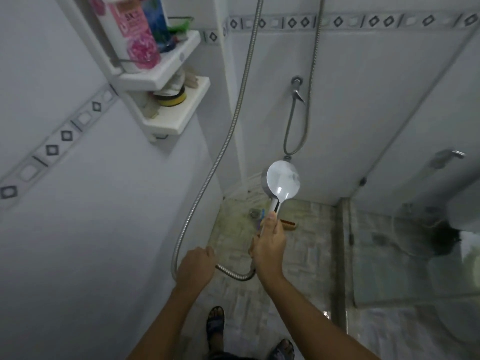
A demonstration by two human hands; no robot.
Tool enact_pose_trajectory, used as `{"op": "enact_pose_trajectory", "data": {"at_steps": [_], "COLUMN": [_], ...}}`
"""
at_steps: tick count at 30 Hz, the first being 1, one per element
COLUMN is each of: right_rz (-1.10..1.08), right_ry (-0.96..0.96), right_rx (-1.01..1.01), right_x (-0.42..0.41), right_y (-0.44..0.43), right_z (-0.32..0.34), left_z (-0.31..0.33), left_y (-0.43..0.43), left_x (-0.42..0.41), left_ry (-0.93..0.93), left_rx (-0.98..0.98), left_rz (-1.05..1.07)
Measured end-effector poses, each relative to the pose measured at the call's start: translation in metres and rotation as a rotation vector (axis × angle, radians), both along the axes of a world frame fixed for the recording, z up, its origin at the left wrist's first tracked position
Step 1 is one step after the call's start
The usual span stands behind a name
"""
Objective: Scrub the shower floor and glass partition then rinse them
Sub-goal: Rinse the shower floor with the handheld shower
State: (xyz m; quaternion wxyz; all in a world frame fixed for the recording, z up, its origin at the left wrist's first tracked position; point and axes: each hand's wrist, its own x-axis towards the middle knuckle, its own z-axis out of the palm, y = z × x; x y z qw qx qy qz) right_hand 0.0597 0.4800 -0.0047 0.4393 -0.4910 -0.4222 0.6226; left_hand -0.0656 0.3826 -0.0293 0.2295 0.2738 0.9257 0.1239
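Observation:
My right hand [268,245] grips the handle of a round chrome shower head [281,181], held up with its back toward me above the far corner of the shower floor [306,245]. My left hand [196,266] holds the metal shower hose [220,152], which loops down from the top of the frame and under to the handle. The floor is wet, mottled tile with grime near the back corner. The glass partition [405,229] stands on the right, on a raised curb. A scrub brush [288,225] lies on the floor beyond my right hand.
A white two-tier corner shelf [179,66] with bottles and a yellow sponge hangs on the left wall. A wall tap [297,87] with a second hose loop sits on the back wall. My sandalled feet [215,323] stand at the bottom. A dark mop-like object shows behind the glass.

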Motion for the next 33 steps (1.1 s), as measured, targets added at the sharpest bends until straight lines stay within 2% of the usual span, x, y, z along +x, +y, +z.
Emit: {"op": "enact_pose_trajectory", "data": {"at_steps": [11, 24, 29, 33], "right_rz": [0.129, 0.126, -0.017, -0.097], "right_ry": [0.021, 0.055, 0.089, 0.115], "right_rx": [-0.057, -0.08, -0.179, -0.182], "right_x": [-0.022, -0.028, -0.056, -0.083], "right_y": [-0.032, -0.011, 0.019, 0.047], "right_z": [-0.015, -0.002, -0.007, -0.008], "left_z": [-0.01, -0.011, -0.009, -0.004], "left_y": [-0.042, -0.02, 0.003, 0.035], "left_x": [-0.008, -0.02, -0.057, -0.086], "left_ry": [0.064, 0.154, 0.196, 0.221], "left_rx": [-0.019, -0.035, -0.071, -0.05], "left_rz": [0.033, -0.006, 0.002, -0.03]}}
